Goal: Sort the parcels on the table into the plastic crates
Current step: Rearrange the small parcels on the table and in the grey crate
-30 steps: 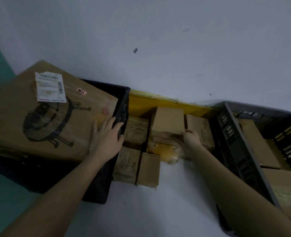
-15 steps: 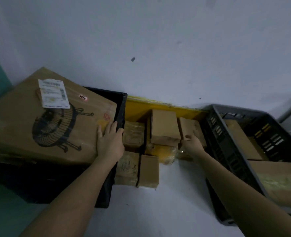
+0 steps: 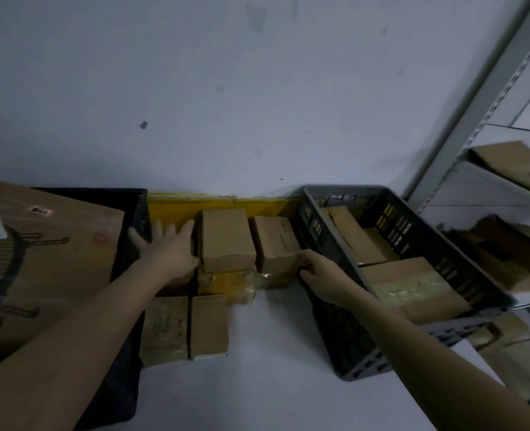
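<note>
The left hand (image 3: 170, 247) lies flat, fingers spread, just left of the tall box (image 3: 228, 239); the right hand (image 3: 318, 275) has fingers curled on the small box (image 3: 274, 241), nearer the grey crate (image 3: 344, 334) to its right; its long axis runs toward the wall.

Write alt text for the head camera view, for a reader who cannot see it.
A person's two bare hands reach into a cluster of small cardboard parcels on a white table: the left hand open and spread, the right hand at a parcel's corner. A black crate with a large box flanks the left, a grey crate holding parcels the right.
</note>
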### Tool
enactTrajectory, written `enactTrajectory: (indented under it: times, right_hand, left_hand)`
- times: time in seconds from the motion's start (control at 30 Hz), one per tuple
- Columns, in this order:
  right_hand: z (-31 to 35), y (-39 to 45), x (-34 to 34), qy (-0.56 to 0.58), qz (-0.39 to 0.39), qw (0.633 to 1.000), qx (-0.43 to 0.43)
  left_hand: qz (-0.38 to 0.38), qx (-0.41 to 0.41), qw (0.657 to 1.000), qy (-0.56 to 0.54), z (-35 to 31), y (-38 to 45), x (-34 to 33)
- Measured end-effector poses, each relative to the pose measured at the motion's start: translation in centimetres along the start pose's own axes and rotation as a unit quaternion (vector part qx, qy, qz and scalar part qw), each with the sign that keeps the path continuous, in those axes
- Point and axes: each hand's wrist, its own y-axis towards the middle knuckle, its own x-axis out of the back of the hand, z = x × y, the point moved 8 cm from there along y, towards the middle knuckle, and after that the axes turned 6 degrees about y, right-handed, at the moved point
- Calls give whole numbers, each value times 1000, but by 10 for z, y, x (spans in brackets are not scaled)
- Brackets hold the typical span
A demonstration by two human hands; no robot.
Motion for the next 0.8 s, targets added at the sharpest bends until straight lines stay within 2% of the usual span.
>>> enactTrajectory:
  times: [0.13,0.23,0.4,0.47,0.6,0.73,0.8]
  right_hand:
    - [-2,-5,42,-55,-9,998,28]
    - [-27,-12,80,-93,-13,995,38]
    - [-112,-27,132,-136,13,991,4]
    - [-155,-28,151,-141,-4,990,-18]
    - [-241,-33,180,-92,-34,994,-47]
    - [-305,-41,192,-45,-30,998,-26]
    - [-321,-40,198,-2,-39,999,-16]
  left_hand:
    - [-85,-115,989,-43,-94,-4,60]
    - [-125,-192,971,-68,-164,-22,79]
    - [-171,-255,946,-103,-267,-39,92]
    - [-175,-268,937,-136,-303,-40,89]
    - [-105,-278,939,-175,-383,-32,45]
    - [-1,-252,960,-124,-430,-8,-15]
    - [59,-235,970,-30,-438,2,-41]
